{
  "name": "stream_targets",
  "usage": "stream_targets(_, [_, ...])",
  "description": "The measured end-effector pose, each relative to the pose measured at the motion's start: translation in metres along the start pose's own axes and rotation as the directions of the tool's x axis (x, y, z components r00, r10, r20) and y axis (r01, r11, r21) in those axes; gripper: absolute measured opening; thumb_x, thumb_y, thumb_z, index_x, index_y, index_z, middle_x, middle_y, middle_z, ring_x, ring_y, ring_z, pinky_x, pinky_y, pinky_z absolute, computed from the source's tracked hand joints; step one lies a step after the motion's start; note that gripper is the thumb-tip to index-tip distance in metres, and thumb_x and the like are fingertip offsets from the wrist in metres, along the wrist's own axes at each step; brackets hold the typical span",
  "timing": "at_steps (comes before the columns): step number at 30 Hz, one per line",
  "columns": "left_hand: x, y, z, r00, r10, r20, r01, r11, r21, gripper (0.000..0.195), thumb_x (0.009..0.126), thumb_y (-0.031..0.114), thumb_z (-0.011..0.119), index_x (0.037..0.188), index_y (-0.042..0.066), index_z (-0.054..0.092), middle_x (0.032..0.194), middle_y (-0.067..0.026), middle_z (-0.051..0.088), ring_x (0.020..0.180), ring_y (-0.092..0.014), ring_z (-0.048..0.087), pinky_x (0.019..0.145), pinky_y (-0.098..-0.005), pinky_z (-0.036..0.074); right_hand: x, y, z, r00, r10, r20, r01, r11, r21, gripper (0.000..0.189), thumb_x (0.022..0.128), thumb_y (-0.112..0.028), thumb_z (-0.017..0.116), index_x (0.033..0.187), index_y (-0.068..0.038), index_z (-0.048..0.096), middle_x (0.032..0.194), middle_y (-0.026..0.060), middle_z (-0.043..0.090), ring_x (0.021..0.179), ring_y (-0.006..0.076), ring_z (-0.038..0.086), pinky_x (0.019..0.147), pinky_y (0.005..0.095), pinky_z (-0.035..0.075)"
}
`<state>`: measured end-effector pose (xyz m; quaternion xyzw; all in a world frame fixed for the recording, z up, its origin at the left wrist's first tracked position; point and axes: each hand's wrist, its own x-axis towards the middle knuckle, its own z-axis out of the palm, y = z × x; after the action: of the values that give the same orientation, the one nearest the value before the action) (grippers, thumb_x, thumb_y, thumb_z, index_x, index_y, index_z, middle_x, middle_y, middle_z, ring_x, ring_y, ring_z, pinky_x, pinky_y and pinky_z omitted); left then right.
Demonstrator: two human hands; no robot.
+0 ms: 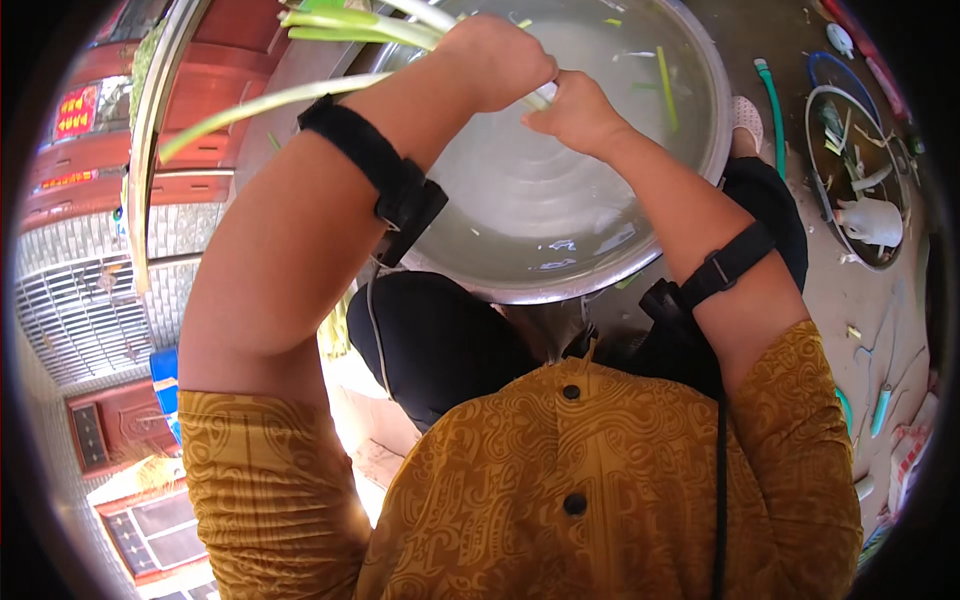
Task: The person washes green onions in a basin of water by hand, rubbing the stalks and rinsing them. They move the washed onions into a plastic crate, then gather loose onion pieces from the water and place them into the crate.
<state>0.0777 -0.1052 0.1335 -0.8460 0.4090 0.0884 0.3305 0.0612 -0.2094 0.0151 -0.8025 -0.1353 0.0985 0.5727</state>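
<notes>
My left hand point(495, 64) is closed around a few scallions point(397, 28), whose green stalks fan out to the upper left. One longer stalk bends down past the left forearm. The white ends come out below the fist, and the fingers of my right hand point(576, 114) pinch them. Both hands are over a wide metal basin point(716, 127) of cloudy water. A loose green leaf strip point(666, 88) and smaller bits float in it. The upper tips of some stalks are cut off by the picture's top edge.
At right, a dark tub point(825, 191) holds plant scraps and a white jug point(874, 223). A green hose point(774, 112) lies between basin and tub. My knee point(442, 345) is against the basin's near side. A turquoise-handled tool point(881, 409) lies on the floor.
</notes>
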Motion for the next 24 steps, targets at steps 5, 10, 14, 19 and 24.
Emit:
stream_targets(5, [-0.001, 0.003, -0.004, 0.998, -0.001, 0.056, -0.001, 0.999, 0.038, 0.031, 0.068, 0.005, 0.058, 0.096, 0.018, 0.062, 0.073, -0.0062, 0.062, 0.073, -0.026, 0.062, 0.062, -0.038, 0.049, -0.002, -0.001, 0.008, 0.998, 0.058, 0.01, -0.059, 0.995, 0.075, 0.037, 0.063, -0.014, 0.061, 0.097, 0.001, 0.059, 0.078, 0.0165, 0.062, 0.069, 0.0261, 0.061, 0.066, 0.0348, 0.048])
stream_targets(10, [0.0, 0.001, -0.002, 0.997, -0.025, 0.075, 0.026, 1.0, -0.015, 0.018, 0.075, 0.023, 0.054, 0.08, 0.012, 0.068, 0.078, -0.0089, 0.066, 0.075, -0.025, 0.064, 0.066, -0.0367, 0.05, -0.002, 0.004, 0.016, 0.999, 0.04, 0.004, -0.04, 0.99, 0.135, 0.037, 0.062, -0.013, 0.06, 0.095, 0.003, 0.059, 0.075, 0.0162, 0.062, 0.065, 0.0253, 0.06, 0.063, 0.0337, 0.048])
stream_targets(14, [-0.001, 0.004, -0.002, 0.997, -0.017, 0.073, 0.017, 1.0, -0.005, 0.02, 0.075, 0.025, 0.053, 0.076, 0.013, 0.068, 0.076, -0.0087, 0.066, 0.075, -0.026, 0.064, 0.065, -0.0384, 0.05, -0.004, 0.008, 0.022, 1.0, 0.02, -0.01, -0.018, 0.983, 0.184, 0.029, 0.063, -0.012, 0.061, 0.088, 0.003, 0.058, 0.068, 0.007, 0.056, 0.057, 0.013, 0.051, 0.052, 0.0297, 0.041])
stream_targets(19, [-0.001, 0.006, -0.008, 0.991, -0.045, 0.125, 0.047, 0.999, -0.008, 0.021, 0.076, 0.025, 0.052, 0.079, 0.013, 0.068, 0.079, -0.0098, 0.066, 0.077, -0.026, 0.065, 0.066, -0.0381, 0.05, -0.007, 0.003, 0.019, 0.999, 0.036, 0.015, -0.038, 0.974, 0.224, 0.028, 0.064, -0.011, 0.06, 0.088, 0.004, 0.058, 0.065, 0.0058, 0.055, 0.05, 0.0111, 0.047, 0.043, 0.0281, 0.037])
stream_targets(24, [-0.002, 0.004, -0.009, 0.988, -0.047, 0.149, 0.046, 0.999, 0.008, 0.021, 0.077, 0.026, 0.052, 0.081, 0.013, 0.069, 0.082, -0.0106, 0.066, 0.079, -0.026, 0.065, 0.067, -0.0375, 0.05, -0.006, -0.001, 0.017, 1.0, 0.006, 0.025, -0.011, 0.973, 0.23, 0.029, 0.064, -0.011, 0.06, 0.088, 0.004, 0.058, 0.066, 0.006, 0.056, 0.052, 0.0119, 0.049, 0.046, 0.0281, 0.039])
